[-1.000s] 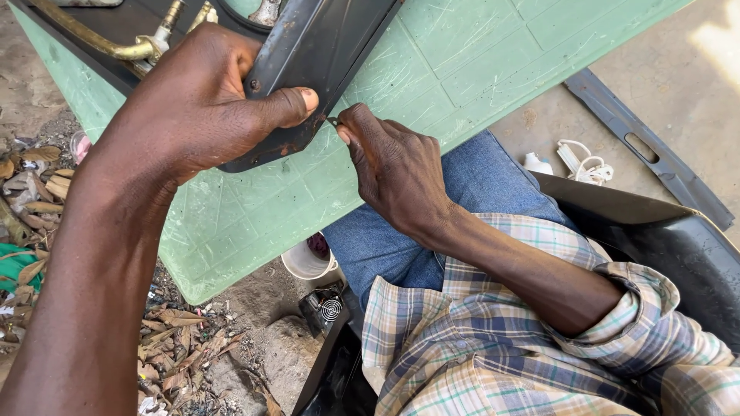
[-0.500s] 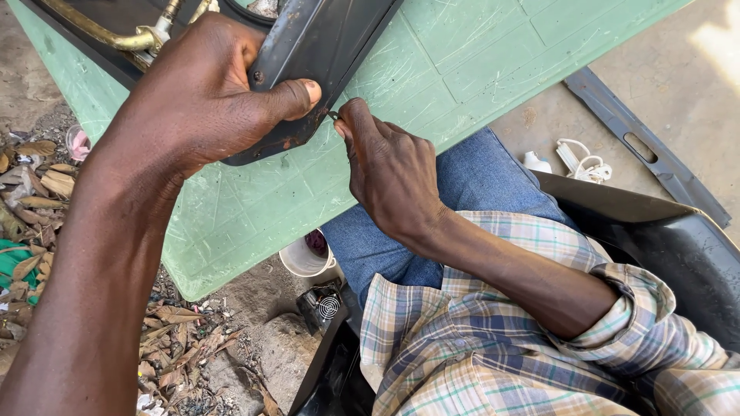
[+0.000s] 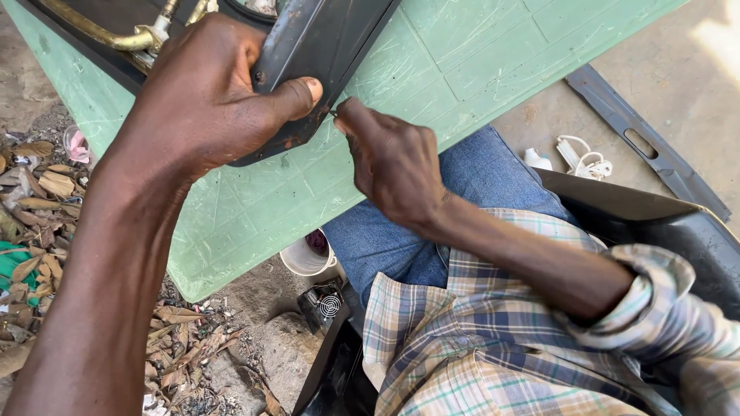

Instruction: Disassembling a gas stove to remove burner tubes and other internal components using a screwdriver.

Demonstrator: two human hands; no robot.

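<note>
- The black metal panel (image 3: 324, 46) is being gripped by the left hand (image 3: 208, 100), fingers wrapped behind it and thumb pressed flat on its face, apparently so that its lower corner is being kept steady for the other hand
- The right hand (image 3: 393, 162) is being held closed in a pinch at that corner; something thin is seemingly being held at the fingertips, too small to identify
- The panel is being held above the scratched green surface (image 3: 462, 69), its long axis running from the lower left up toward the upper right
- A brass tube (image 3: 92, 31) is showing beside the panel at the top left
</note>
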